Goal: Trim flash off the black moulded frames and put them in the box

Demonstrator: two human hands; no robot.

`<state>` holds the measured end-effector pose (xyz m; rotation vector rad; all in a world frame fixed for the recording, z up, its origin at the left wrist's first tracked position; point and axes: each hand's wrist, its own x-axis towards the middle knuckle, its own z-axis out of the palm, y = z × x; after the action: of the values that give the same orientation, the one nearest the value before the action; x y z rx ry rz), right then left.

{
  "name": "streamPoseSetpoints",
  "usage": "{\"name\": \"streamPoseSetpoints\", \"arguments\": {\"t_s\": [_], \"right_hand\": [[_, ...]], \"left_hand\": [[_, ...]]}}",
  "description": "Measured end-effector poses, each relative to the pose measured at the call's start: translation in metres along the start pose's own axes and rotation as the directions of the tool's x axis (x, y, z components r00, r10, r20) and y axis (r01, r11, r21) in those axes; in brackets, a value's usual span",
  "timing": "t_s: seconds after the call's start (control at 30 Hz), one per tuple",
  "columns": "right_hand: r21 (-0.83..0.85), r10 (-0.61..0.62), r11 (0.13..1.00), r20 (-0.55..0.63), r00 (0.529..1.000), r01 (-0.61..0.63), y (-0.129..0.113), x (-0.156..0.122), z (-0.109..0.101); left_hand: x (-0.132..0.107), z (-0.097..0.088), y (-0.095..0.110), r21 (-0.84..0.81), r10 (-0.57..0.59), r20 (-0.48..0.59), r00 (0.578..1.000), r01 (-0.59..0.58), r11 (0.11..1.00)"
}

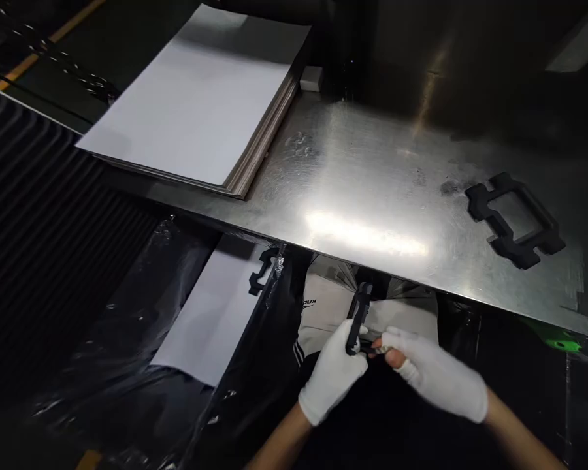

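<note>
— Black plastic frame piece [359,318], held below the table edge, over the lap, pinched between both gloved hands. Left hand [334,372] wrapped shut around its lower end; right hand [434,372] closed on something small and dark at its side, fingertips bare through cut glove tips.

— Weight?

— Light, probably. Thin, rigid moulded stock, judging by the matching piece [514,219] lying flat on the steel table [362,196], far right. Stiff along the bars, likely weaker at the narrow corners and tabs. Smooth surface, a little slick under cotton gloves.

— Best hold?

— Along a long bar, near a corner, thumb opposite fingers; not by the small lugs. Bare fingertips better for fine work at the edge.

— Nearby?

— Black plastic bag [142,339] at left with a white sheet [210,313] inside and another black piece [261,269] hooked at its rim. Farther off, a stack of white-faced boards [200,98] on the table's left end, a small white block [311,78] just beyond its corner.

— That small dark thing in the right hand?

— Too hidden to identify.
</note>
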<state>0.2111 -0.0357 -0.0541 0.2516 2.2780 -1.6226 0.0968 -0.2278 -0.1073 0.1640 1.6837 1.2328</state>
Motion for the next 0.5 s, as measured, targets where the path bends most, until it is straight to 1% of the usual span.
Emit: {"name": "streamPoseSetpoints", "arguments": {"t_s": [0.07,0.1,0.17,0.27,0.4,0.5], "right_hand": [[-0.023,0.080,0.996,-0.110,0.991,-0.082,0.013,0.005,0.041],[-0.026,0.130,0.990,-0.163,0.978,-0.136,0.019,0.008,0.056],[-0.013,0.205,0.977,-0.213,0.955,-0.213,0.026,0.012,0.075],[0.006,0.264,0.963,-0.212,0.941,-0.268,0.026,0.013,0.083],[0.074,0.346,0.938,-0.205,0.915,-0.338,0.020,0.013,0.084],[0.140,0.369,0.927,-0.191,0.909,-0.347,0.020,0.014,0.088]], "left_hand": [[0.000,0.001,0.001,-0.014,0.029,0.023,0.999,-0.028,1.000],[-0.001,0.001,0.002,-0.001,0.030,0.033,0.999,-0.030,1.000],[-0.002,0.001,0.003,0.039,0.015,0.057,0.998,-0.017,0.999],[-0.002,0.003,0.004,0.063,-0.011,0.080,0.997,0.006,0.998],[-0.002,0.006,0.003,0.056,-0.028,0.050,0.998,0.025,0.998],[-0.002,0.007,0.001,0.032,-0.026,0.038,0.999,0.024,0.999]]}}
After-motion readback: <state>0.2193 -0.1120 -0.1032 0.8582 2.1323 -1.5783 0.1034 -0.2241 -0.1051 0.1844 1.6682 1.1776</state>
